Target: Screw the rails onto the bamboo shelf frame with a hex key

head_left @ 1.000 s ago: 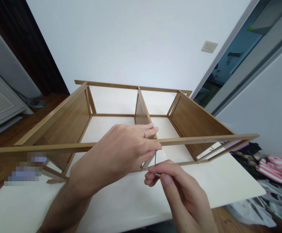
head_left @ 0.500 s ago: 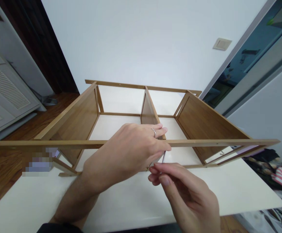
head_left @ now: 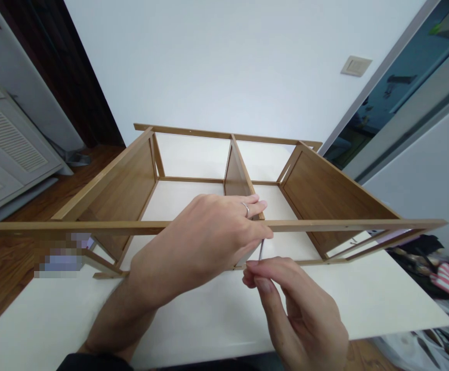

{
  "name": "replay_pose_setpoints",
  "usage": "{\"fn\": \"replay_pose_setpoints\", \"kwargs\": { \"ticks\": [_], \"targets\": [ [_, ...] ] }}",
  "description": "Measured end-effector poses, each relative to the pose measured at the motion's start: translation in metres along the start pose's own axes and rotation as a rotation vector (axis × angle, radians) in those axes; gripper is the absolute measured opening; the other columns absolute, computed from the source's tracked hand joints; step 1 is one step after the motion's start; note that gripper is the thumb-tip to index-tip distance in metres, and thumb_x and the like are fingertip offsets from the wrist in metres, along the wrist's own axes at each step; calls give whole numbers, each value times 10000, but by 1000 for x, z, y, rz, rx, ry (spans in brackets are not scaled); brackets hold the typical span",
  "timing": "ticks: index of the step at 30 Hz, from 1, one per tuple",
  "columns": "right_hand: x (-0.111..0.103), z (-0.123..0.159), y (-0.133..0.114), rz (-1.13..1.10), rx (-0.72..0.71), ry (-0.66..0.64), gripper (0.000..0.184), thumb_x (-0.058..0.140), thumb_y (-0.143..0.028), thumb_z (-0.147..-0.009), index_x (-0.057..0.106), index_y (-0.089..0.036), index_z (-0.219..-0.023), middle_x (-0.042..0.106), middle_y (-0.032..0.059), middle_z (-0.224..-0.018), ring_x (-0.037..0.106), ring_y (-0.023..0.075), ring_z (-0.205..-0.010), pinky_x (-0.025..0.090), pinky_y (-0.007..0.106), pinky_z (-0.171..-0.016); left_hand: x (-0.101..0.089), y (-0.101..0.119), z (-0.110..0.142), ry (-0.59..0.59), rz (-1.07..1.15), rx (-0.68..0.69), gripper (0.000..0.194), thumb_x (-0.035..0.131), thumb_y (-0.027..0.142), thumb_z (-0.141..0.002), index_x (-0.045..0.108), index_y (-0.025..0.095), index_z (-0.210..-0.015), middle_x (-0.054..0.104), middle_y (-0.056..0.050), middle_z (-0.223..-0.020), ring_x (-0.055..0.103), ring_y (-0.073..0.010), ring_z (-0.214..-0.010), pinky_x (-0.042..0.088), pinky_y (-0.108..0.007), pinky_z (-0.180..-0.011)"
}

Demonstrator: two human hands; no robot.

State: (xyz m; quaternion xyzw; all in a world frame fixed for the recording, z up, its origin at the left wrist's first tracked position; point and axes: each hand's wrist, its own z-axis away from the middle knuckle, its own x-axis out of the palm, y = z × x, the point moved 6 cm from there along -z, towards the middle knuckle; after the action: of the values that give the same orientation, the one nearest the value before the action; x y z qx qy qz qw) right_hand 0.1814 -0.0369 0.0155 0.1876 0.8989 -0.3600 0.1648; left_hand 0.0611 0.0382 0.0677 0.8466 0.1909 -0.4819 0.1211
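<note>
A light brown wooden shelf frame (head_left: 317, 190) lies on a white table (head_left: 209, 319), with two side panels and a middle divider (head_left: 236, 175). My left hand (head_left: 209, 237), a ring on one finger, is closed over the near front rail (head_left: 93, 226) where it meets the divider. Just below it, my right hand (head_left: 286, 299) pinches a thin metal hex key (head_left: 261, 251) that stands upright with its tip up under the rail at that joint.
A white louvred cabinet (head_left: 3, 149) stands at the left on a wood floor. Striped cloth and bags (head_left: 444, 278) lie to the right of the table. A white wall with a switch plate (head_left: 355, 66) is behind, and a doorway opens at the right.
My right hand's fingers have shifted a little on the hex key, as if turning it. My left hand stays on the rail. The view has drifted slightly.
</note>
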Motion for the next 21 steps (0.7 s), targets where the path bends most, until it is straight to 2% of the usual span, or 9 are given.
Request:
{"fn": "replay_pose_setpoints", "kwargs": {
  "ticks": [9,14,18,21],
  "targets": [
    [-9,2,-9,262,-121,-35,365,539,28,-954,641,-151,-1256,687,46,-947,659,104,-828,572,178,-772,0,-2,1,9,49,11,210,585,177,-1017,790,223,-1004,778,-54,-1094,756,-222,-1079,618,-299,-895],
    [-5,7,-2,368,-152,-169,379,509,13,-969,644,-175,-1269,630,23,-876,635,93,-741,560,148,-705,0,0,4,-20,92,6,222,548,163,-1039,765,209,-1055,767,-83,-1156,716,-260,-1209,611,-361,-985],
    [-4,9,0,412,-182,-243,321,470,-45,-1020,630,-151,-1278,655,60,-914,672,119,-794,578,175,-718,-2,1,7,-7,120,-8,224,534,147,-1046,743,225,-1032,768,-64,-1166,653,-229,-1319,592,-342,-1027],
    [-5,10,-3,444,-173,-228,338,438,-15,-1017,628,-144,-1264,671,71,-897,678,128,-795,562,179,-670,-2,1,7,-16,113,-22,229,523,158,-1057,734,244,-1031,763,-44,-1196,644,-208,-1331,588,-319,-1026]
  ]
}}
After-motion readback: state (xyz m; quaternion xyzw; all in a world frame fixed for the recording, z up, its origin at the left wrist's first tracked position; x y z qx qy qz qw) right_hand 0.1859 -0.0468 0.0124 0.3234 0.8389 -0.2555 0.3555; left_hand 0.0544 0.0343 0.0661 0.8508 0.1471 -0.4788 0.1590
